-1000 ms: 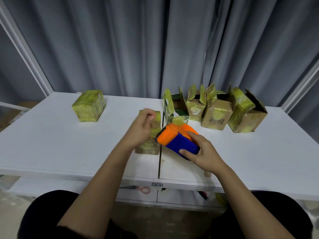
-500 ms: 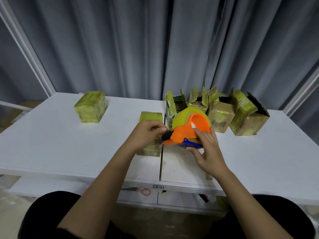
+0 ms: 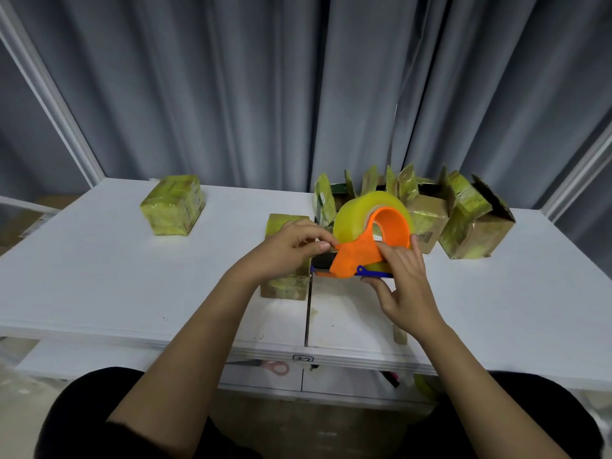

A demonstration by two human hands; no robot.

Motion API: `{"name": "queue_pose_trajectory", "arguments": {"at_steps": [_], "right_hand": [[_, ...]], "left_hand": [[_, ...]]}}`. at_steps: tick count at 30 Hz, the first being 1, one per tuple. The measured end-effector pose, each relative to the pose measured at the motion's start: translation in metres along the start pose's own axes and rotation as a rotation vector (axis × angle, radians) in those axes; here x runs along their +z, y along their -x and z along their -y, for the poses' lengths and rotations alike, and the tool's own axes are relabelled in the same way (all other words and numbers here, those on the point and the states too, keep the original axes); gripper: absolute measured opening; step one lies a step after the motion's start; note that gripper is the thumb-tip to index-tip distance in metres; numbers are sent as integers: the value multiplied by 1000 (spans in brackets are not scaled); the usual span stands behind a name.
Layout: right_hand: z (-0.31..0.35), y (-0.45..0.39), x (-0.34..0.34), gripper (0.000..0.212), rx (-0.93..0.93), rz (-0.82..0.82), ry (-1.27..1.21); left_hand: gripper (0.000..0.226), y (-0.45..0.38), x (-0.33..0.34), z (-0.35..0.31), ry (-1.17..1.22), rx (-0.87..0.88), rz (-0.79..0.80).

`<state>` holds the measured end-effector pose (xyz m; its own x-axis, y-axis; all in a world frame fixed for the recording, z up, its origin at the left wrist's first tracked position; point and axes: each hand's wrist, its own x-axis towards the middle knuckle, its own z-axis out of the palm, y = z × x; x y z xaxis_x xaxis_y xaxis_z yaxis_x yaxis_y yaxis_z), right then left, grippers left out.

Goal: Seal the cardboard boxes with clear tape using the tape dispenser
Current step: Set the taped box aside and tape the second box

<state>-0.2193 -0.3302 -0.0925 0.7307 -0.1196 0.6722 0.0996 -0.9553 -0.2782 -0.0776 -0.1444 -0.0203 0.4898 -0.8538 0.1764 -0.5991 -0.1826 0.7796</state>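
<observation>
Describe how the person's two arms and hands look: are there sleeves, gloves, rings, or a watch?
Both forearms are bare up to the lower edge of the picture; no sleeves show. The left hand and the right hand wear no gloves. No ring, watch, or bracelet shows on the fingers or wrists. The fingernails are short and unpainted. Black clothing covers the person's lap below the arms.

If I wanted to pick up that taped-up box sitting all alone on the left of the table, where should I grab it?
Probably by the two long sides of the sealed, tape-wrapped cardboard box, coming down from above. It lies flat on the white table with its flaps shut and nothing touching it, so both sides are free, and the flat walls give your fingers and thumb something to squeeze.
</observation>
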Motion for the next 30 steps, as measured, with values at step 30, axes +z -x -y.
{"name": "queue_pose_trajectory", "arguments": {"at_steps": [30], "right_hand": [[-2, 3, 4, 49, -6, 80, -65]], "left_hand": [[13, 5, -11, -9, 104, -46, 123]]}}
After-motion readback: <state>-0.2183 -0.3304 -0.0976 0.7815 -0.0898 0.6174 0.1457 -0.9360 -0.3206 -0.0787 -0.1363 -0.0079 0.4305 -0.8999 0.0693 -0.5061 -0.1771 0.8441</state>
